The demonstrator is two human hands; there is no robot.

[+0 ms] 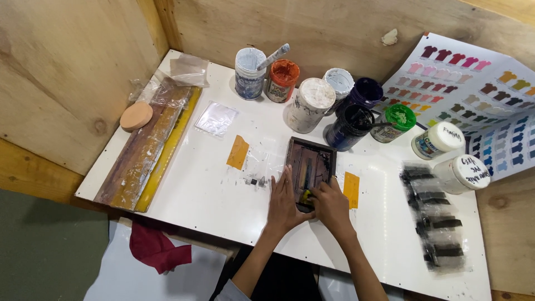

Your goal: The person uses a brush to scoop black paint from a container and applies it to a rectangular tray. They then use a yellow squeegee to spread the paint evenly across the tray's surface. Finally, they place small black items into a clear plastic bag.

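Note:
A small dark-framed printing screen (pixel 310 164) lies on the white table (pixel 200 184). My left hand (pixel 282 202) rests flat against the frame's left side and near edge, fingers spread. My right hand (pixel 330 204) sits at the frame's near right corner, fingers curled over a small yellow and dark tool (pixel 306 194) inside the screen. Two orange tape pieces flank the frame, one (pixel 238 152) on the left, another (pixel 351 189) on the right. A small dark printed mark (pixel 255 181) shows on clear film left of the frame.
Several ink jars stand behind the frame: a white one with a stick (pixel 249 72), orange (pixel 281 79), dark blue (pixel 349 126), green (pixel 394 122). Squeegees (pixel 146 149) lie at left with a round tan lid (pixel 136 116). Printed strips (pixel 436 228) lie right; a shirt colour chart (pixel 473 89) leans behind.

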